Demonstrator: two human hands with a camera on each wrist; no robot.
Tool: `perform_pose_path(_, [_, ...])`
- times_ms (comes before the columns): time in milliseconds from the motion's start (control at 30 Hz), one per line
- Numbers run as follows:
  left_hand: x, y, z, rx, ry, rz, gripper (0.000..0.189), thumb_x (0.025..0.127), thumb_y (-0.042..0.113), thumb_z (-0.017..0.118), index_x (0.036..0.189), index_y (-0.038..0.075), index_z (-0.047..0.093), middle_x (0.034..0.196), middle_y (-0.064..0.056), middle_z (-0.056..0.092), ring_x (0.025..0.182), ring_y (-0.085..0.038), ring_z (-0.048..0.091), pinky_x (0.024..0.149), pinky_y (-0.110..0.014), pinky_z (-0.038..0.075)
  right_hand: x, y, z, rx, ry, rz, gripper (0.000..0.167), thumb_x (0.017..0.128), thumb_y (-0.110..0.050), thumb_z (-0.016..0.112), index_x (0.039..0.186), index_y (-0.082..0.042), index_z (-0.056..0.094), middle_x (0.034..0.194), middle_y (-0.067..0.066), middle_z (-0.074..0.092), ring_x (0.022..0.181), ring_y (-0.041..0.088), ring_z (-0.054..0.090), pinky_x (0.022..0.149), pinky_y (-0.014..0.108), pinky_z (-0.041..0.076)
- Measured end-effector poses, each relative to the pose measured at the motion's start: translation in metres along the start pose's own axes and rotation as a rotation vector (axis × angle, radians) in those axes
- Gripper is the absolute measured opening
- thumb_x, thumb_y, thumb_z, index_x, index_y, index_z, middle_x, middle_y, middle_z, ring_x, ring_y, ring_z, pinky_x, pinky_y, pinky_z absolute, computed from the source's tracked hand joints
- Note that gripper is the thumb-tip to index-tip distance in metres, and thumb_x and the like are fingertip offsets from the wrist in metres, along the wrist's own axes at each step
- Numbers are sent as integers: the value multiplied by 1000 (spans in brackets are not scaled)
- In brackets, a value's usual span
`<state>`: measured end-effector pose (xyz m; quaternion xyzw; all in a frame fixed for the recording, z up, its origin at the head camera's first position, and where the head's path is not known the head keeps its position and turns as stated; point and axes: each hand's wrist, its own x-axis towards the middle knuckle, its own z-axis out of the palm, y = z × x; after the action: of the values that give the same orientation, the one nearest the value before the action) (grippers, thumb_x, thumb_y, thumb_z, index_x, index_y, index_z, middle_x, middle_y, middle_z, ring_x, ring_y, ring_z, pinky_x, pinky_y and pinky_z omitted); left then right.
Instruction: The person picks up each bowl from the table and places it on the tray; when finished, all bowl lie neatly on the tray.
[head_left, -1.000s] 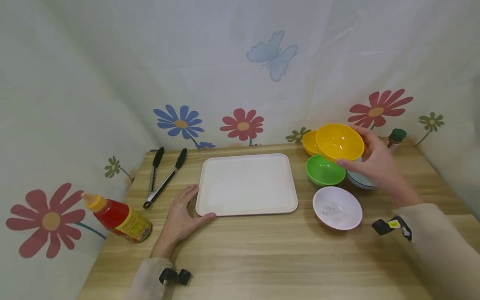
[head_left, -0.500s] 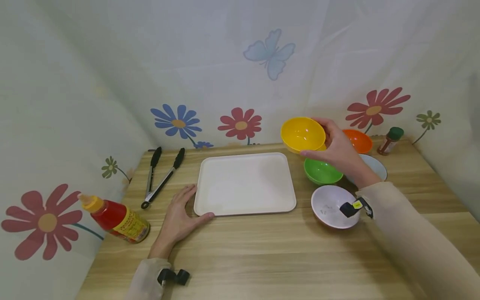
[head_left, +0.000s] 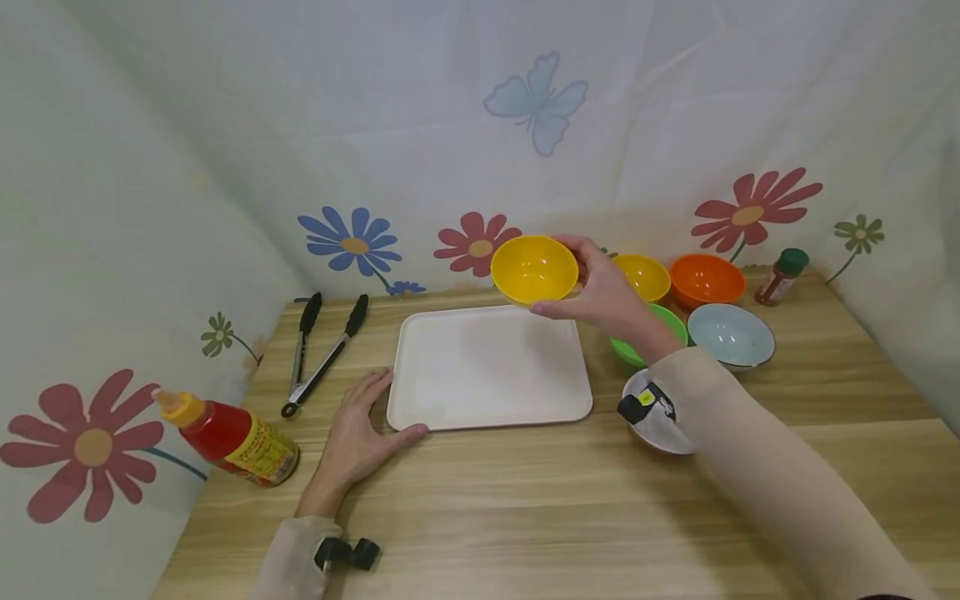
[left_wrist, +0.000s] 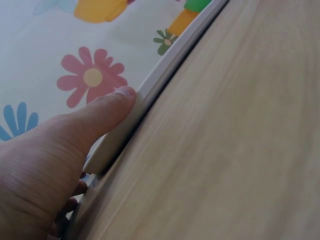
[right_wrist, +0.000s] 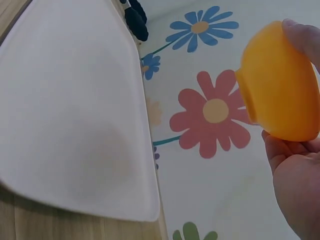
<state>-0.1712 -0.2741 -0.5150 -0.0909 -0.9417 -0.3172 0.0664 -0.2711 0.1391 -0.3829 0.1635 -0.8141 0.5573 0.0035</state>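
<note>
Pale cloth printed with flowers and a butterfly [head_left: 536, 104] hangs behind a wood-grain table [head_left: 525, 508]. Off the table, above the far edge of the tray, is a yellow bowl [head_left: 534, 271], gripped by the right hand [head_left: 606, 292]. It sits at the end of that hand, between the thumb on its near side and the fingers around its far side, with its mouth tipped toward the head camera. Below lies the white tray [head_left: 491, 368], apart from the bowl. At the tray's near left corner, the left hand [head_left: 357, 437] is spread wide, thumb against the near edge, fingers along the left side. Under and beyond the right arm stand a second yellow bowl [head_left: 645, 277], an orange bowl [head_left: 707, 280], a green bowl [head_left: 671, 322], a pale blue bowl [head_left: 732, 333] and a white bowl [head_left: 663, 432], with a green-capped jar [head_left: 782, 277] farther right. Black-tipped tongs [head_left: 322, 370] and a red sauce bottle [head_left: 238, 442] are left of the tray
</note>
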Motion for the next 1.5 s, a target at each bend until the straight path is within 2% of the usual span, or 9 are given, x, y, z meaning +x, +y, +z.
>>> perform_pose_path(133, [-1, -1, 0, -7, 0, -8, 113, 81, 62, 96, 168, 7, 49, 175, -18, 43, 165, -45, 32, 130, -75, 28, 7, -4, 19, 18, -15, -2, 102, 84, -34, 102, 165, -21, 42, 158, -1, 53, 137, 22, 59, 123, 46, 52])
perform_pose_path(467, [-2, -2, -2, 3, -5, -15, 113, 82, 63, 95, 168, 6, 48, 174, -20, 44, 163, -48, 33, 129, -76, 29, 24, 2, 54, 58, -68, -11, 102, 82, -41, 102, 164, -21, 44, 157, -3, 55, 136, 21, 59, 120, 43, 55])
perform_pose_path(700, [-4, -1, -2, 1, -7, -25, 114, 81, 65, 95, 168, 8, 48, 175, -19, 43, 164, -47, 33, 130, -76, 29, 33, 8, 80, 56, -67, 58, 106, 81, -41, 103, 165, -21, 40, 159, -1, 53, 138, 20, 58, 121, 39, 55])
perform_pose_path(867, [-3, 0, -2, 7, -10, -30, 116, 80, 68, 95, 169, 9, 48, 175, -17, 43, 164, -46, 32, 131, -76, 28, 33, 18, 98, 31, -48, 86, 105, 82, -40, 102, 164, -19, 41, 158, 0, 55, 137, 21, 59, 121, 39, 55])
perform_pose_path(1067, [-1, 1, -1, 13, -22, -34, 117, 79, 70, 94, 169, 10, 48, 176, -16, 42, 164, -46, 32, 131, -75, 28, 30, 33, 117, 83, -60, 86, 100, 85, -31, 101, 163, -16, 41, 156, 2, 55, 137, 23, 59, 123, 44, 53])
perform_pose_path(1500, [0, 4, -3, 10, -16, -24, 116, 80, 69, 94, 169, 11, 48, 175, -16, 43, 164, -45, 33, 131, -74, 29, 30, 43, 138, 59, -86, 76, 101, 83, -33, 102, 163, -15, 42, 156, 3, 56, 138, 25, 59, 125, 47, 51])
